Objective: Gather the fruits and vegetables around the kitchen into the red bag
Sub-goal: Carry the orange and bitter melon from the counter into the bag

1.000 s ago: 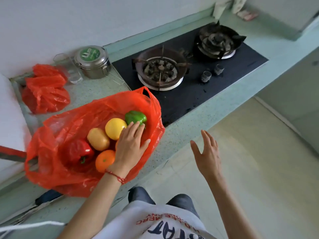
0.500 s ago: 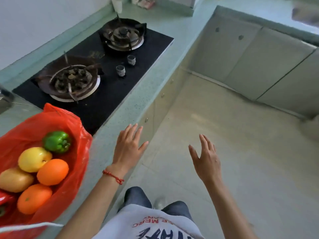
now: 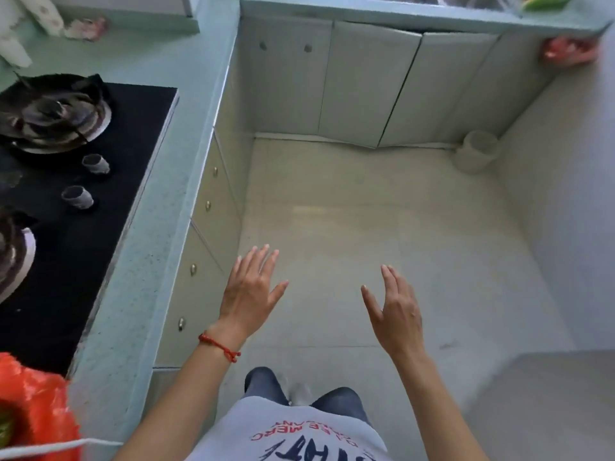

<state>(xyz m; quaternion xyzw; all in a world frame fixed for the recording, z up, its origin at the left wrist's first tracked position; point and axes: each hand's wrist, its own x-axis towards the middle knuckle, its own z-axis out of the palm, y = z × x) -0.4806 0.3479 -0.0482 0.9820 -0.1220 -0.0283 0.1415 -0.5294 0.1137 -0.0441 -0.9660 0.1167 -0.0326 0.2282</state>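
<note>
- A kitchen corner is seen from above: pale floor (image 3: 349,227), grey cabinet doors (image 3: 366,81), and a green counter (image 3: 159,201) carrying a black gas hob (image 3: 100,201) on the left.
- The red bag (image 3: 33,404) is cut off at the bottom-left edge, resting on the counter just beside the hob; something green shows inside it, the rest is out of frame.
- The left hand (image 3: 248,291) is held over the floor with fingers spread, nothing in it.
- The right hand (image 3: 396,311) is likewise empty, fingers loosely extended, well apart from the bag.
- Step judged: between pickups, with more produce being sought away from the bag.
- A green and orange shape (image 3: 544,1) is seen on the far counter at top right; possibly produce, but it is blurred and clipped.
- Next move would call for crossing the floor to that counter, grasping the item there, and carrying it back to the bag.
</note>
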